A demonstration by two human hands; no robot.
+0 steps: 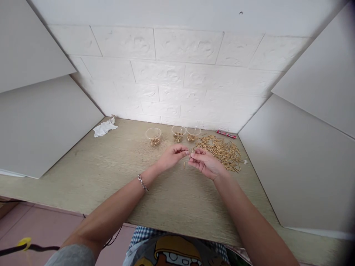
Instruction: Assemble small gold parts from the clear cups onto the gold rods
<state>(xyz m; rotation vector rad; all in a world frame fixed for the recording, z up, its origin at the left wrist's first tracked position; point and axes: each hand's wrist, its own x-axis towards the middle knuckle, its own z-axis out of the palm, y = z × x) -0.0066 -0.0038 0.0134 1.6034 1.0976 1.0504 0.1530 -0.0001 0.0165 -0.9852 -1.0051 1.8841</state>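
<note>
Left hand [173, 155] and right hand [205, 162] meet fingertip to fingertip, pinching a thin gold pin [190, 152] between them; its exact seating is too small to tell. Likely light, stiff and slippery, best gripped mid-shaft. A pile of pins [222, 149] lies just beyond the right hand, three cups [153, 133] beyond the left.

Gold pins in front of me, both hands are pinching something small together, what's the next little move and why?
Probably finish joining the small piece pinched between the left hand and right hand, then drop it in one of the clear cups. The fingertips meet over the table, the cups already hold gold bits, and the loose pin pile sits by the right hand.
</note>
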